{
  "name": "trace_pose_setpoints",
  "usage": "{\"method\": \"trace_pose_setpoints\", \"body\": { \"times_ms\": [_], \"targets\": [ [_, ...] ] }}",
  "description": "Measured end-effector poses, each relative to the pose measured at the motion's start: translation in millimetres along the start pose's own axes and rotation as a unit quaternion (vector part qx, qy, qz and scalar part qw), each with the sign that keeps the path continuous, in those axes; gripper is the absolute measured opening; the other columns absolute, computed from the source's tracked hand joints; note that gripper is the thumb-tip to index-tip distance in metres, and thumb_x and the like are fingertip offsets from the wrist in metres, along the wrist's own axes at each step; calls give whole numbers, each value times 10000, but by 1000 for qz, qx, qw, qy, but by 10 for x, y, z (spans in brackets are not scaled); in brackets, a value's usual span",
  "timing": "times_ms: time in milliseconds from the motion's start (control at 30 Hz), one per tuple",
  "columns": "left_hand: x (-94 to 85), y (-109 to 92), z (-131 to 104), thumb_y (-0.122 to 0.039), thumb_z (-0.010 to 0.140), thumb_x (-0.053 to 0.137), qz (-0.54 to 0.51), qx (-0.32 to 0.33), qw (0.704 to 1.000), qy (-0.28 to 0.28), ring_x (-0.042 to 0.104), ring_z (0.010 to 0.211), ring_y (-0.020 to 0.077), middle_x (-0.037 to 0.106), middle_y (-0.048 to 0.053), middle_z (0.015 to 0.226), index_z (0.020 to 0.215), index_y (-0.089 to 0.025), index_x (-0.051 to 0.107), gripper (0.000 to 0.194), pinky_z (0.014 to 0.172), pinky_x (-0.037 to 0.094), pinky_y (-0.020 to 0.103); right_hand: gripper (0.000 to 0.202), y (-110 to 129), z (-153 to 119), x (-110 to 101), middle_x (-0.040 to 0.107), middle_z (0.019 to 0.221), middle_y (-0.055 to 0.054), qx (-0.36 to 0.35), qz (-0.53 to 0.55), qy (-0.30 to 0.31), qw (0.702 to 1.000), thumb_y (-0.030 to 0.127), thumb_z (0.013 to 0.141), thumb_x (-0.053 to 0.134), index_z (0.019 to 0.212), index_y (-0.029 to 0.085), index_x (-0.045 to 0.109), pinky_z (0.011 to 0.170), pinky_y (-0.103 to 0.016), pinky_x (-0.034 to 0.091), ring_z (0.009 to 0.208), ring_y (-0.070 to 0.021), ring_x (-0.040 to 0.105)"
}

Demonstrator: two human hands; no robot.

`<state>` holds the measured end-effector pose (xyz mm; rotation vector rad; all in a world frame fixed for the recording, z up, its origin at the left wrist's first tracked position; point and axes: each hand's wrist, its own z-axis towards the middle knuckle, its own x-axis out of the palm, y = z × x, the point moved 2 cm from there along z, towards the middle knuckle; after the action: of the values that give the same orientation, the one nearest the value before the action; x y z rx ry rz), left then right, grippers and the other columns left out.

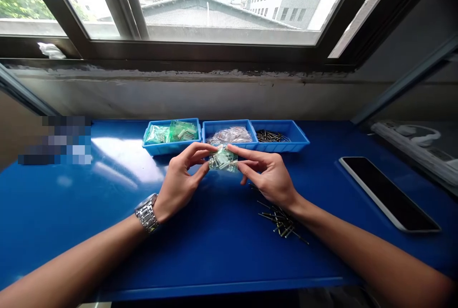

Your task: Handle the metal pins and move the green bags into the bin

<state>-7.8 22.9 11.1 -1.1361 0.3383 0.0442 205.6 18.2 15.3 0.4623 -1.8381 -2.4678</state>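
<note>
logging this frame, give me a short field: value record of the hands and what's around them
left hand: pinches left edge of small clear bag
right hand: pinches its right edge
bag: held above blue table, holds small pale parts
pins: loose pile under right wrist
trays: three blue, behind the hands
phone: right, screen dark

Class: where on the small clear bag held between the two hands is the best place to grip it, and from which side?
Pinch the bag at its side edges, as the left hand and right hand do: the film there looks flat, while the small parts fill its middle.
</note>
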Motion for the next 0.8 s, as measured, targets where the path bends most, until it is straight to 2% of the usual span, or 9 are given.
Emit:
{"method": "trace_pose_setpoints", "body": {
  "times_ms": [100, 167, 267, 333, 433, 667, 733, 800],
  "targets": [
    [-3, -15, 1, -214, 970, 664, -5, -7, 1000, 1, 705, 1175, 208, 734, 48, 1211, 1157, -223, 682, 188, 998, 580, 296, 370, -14, -5, -2, 784, 1177, -55, 11, -3, -5, 1000, 261, 933, 706, 1302, 277, 731, 525, -293, 634, 672, -168, 746],
    [-3, -29, 4, -267, 974, 679, -10, -18, 1000, 2, 729, 1091, 198, 751, 49, 1150, 1112, -210, 699, 151, 939, 591, 282, 348, -26, 0, -2, 789, 1154, -75, 23, 7, -1, 1000, 298, 930, 718, 1273, 249, 751, 512, -280, 613, 737, -201, 771],
    [8, -29, 10, -360, 992, 665, -33, -59, 998, 20, 733, 830, 158, 766, 40, 907, 948, -172, 692, 195, 759, 579, 242, 244, -30, 16, 4, 805, 901, -73, 34, 1, 22, 999, 382, 956, 694, 1023, 183, 819, 522, -259, 578, 702, -194, 759],
    [20, -13, 11, -403, 1005, 640, -60, -96, 993, 41, 666, 637, 127, 720, 18, 713, 850, -162, 644, 287, 614, 523, 218, 325, -18, 23, 8, 748, 701, -39, 40, -15, 38, 998, 402, 986, 651, 809, 162, 781, 533, -246, 551, 583, -146, 698],
    [29, 17, 10, -435, 994, 646, -95, -139, 984, 56, 547, 481, 99, 628, -16, 558, 816, -161, 600, 329, 483, 421, 196, 397, 6, 22, 12, 676, 591, -4, 56, -21, 53, 997, 396, 999, 630, 683, 163, 685, 501, -219, 492, 498, -106, 620],
    [26, 4, 0, -432, 967, 683, -91, -153, 983, 43, 484, 392, 79, 546, -48, 471, 824, -156, 611, 319, 413, 373, 169, 395, 10, 18, 10, 651, 578, 6, 60, -19, 60, 996, 380, 995, 632, 665, 164, 652, 457, -197, 431, 475, -86, 573],
    [32, -4, -5, -431, 965, 684, -91, -155, 983, 41, 483, 368, 83, 534, -55, 449, 832, -159, 614, 311, 399, 381, 172, 348, -10, 22, 6, 631, 560, 17, 56, -17, 53, 997, 378, 989, 644, 724, 162, 707, 443, -194, 421, 454, -77, 545],
    [40, -9, -6, -419, 972, 679, -88, -152, 983, 43, 502, 368, 89, 557, -49, 451, 847, -156, 626, 296, 403, 398, 174, 258, -35, 22, 2, 615, 540, 32, 55, -4, 43, 998, 374, 975, 669, 862, 167, 775, 419, -193, 418, 422, -71, 519]
  ]
}}
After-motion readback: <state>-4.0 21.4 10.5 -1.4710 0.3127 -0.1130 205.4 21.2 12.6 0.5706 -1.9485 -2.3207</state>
